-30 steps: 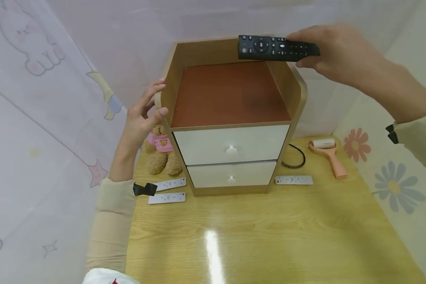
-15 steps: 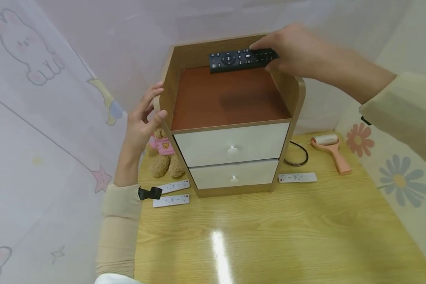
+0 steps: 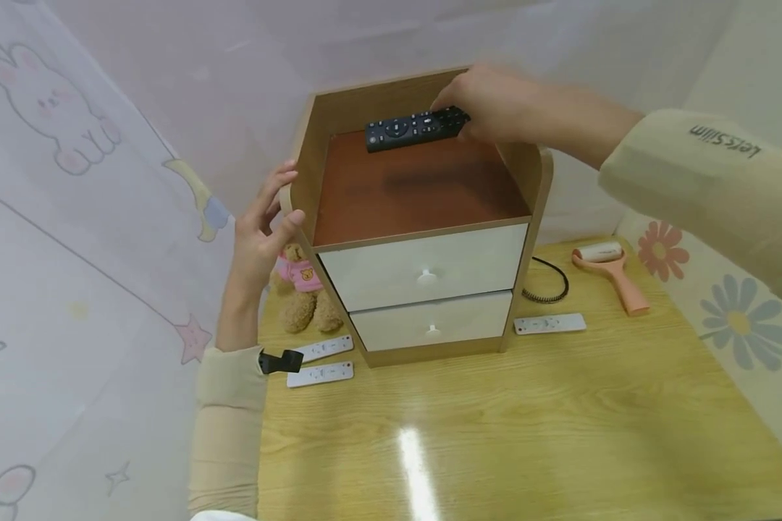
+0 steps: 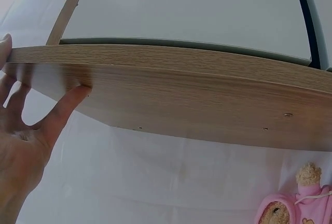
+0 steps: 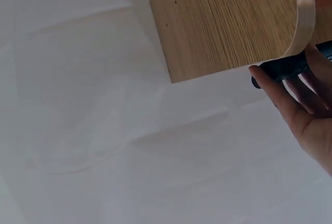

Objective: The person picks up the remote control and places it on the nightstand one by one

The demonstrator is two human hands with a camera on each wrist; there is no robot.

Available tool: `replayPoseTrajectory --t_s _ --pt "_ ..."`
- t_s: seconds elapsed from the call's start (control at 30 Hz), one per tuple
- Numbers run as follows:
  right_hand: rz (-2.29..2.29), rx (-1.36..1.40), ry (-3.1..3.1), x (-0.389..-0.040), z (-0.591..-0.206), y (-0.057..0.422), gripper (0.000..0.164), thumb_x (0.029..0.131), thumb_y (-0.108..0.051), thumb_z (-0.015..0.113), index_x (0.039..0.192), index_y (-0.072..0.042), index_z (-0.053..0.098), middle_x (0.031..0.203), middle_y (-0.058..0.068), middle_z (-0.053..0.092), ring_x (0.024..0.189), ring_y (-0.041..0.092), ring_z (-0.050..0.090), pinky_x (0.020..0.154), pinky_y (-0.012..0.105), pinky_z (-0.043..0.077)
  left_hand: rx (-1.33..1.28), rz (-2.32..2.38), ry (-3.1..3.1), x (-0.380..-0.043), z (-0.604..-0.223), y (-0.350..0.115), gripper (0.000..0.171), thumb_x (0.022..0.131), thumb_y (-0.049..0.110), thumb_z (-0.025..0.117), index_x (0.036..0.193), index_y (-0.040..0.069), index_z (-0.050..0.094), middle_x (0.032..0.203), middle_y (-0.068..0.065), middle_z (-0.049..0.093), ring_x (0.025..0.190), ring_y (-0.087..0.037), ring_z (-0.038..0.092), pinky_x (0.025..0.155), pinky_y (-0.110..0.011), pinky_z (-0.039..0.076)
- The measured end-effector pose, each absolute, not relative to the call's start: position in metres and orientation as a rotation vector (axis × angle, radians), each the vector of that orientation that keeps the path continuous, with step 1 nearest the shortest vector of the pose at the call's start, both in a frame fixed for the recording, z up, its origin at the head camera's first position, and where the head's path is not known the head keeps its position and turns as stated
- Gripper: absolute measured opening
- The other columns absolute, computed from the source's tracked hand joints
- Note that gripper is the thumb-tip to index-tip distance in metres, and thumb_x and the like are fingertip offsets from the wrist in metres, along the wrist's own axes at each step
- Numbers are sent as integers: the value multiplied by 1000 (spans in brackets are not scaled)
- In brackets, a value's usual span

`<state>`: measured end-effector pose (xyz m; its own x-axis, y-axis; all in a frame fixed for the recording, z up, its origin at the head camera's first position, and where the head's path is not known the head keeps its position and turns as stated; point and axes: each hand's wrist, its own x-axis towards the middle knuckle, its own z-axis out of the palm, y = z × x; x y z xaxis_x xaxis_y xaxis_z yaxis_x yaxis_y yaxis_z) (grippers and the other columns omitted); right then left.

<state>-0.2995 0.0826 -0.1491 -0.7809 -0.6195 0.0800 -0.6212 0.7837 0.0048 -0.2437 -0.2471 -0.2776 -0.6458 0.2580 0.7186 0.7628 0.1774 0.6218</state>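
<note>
A black remote control (image 3: 417, 129) is held in my right hand (image 3: 495, 105), above the reddish-brown top of a small drawer cabinet (image 3: 423, 195). Its button side faces up, and its shadow falls on the surface below. In the right wrist view, the cabinet's side panel (image 5: 233, 22) partly hides the remote (image 5: 285, 67) and my right hand (image 5: 311, 110). My left hand (image 3: 261, 231) grips the front edge of the cabinet's left side panel, thumb on one side and fingers on the other. The left wrist view shows this left hand (image 4: 31, 136) against the wood panel (image 4: 181, 94).
Two white remotes (image 3: 321, 373) lie left of the cabinet, near a teddy bear (image 3: 303, 278) in pink. Another white remote (image 3: 550, 323), a coiled black cord (image 3: 550, 297) and an orange lint roller (image 3: 615, 275) lie to the right on the wooden table (image 3: 528, 434).
My right hand has carried the black remote leftward and down, from beside the cabinet's right wall to over its top. My left hand keeps its place on the side panel.
</note>
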Motion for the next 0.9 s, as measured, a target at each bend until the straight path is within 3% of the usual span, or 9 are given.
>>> replayPoseTrajectory --t_s 0.27,0.43,0.5,0.6,0.77,0.9 --pt "74 1028 -2952 -312 -153 68 50 82 11 57 132 8 52 131 28 53 121 42 48 95 53 44 -964 -1491 -1985 -245 -277 -249 48 95 17 62 134 -7 47 147 -20 41 137 -28 37 101 -36 37" --pt "55 1061 -2986 -318 -157 62 47 80 11 55 126 7 56 126 27 55 116 41 50 92 52 44 -979 -1512 -1981 -249 -281 -251 48 95 16 61 135 -6 47 148 -18 41 124 -28 47 69 -22 43" --pt "29 1076 -2996 -321 -159 58 44 82 9 58 126 7 57 124 26 55 115 41 50 93 52 43 -975 -1533 -1981 -250 -283 -253 48 95 16 61 136 -4 48 148 -15 41 114 -28 51 52 -22 36" --pt "3 1091 -3010 -325 -162 53 40 85 4 61 124 7 58 122 25 55 113 40 52 93 52 44 -966 -1569 -1972 -253 -286 -257 48 95 16 62 137 -1 49 149 -12 41 105 -28 52 42 -21 30" --pt "-13 1065 -3049 -330 -166 46 38 87 3 61 125 7 58 123 24 56 112 38 53 95 50 45 -960 -1570 -1974 -251 -285 -258 46 95 14 61 136 -1 49 148 -12 42 105 -29 53 44 -19 32" --pt "-16 1036 -3086 -333 -172 42 40 87 4 60 126 6 57 124 24 56 113 38 54 95 50 44 -956 -1529 -2001 -245 -283 -257 46 95 12 60 136 -5 47 148 -15 41 117 -29 50 57 -19 40"
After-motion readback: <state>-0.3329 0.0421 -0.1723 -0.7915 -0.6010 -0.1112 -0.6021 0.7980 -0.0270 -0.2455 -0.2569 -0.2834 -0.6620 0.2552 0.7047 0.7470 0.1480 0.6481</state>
